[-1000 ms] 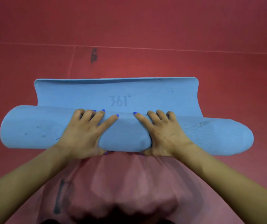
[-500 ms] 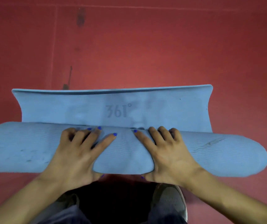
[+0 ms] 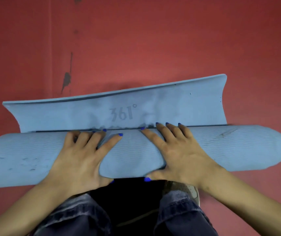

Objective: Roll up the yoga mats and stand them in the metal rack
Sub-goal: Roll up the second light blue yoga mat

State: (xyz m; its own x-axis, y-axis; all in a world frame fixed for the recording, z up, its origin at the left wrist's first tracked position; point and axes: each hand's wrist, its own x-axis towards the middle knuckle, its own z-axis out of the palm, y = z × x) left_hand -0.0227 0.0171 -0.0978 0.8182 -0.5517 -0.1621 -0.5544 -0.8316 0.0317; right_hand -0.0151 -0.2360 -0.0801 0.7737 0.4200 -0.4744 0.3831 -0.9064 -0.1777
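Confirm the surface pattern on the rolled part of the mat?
Light blue with fine wavy ribbing across the yoga mat roll; only the head view shows it.

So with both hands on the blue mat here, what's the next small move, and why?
Probably roll forward once more: the left hand and right hand press the rolled part of the blue mat, while a flat strip beyond still lies unrolled.
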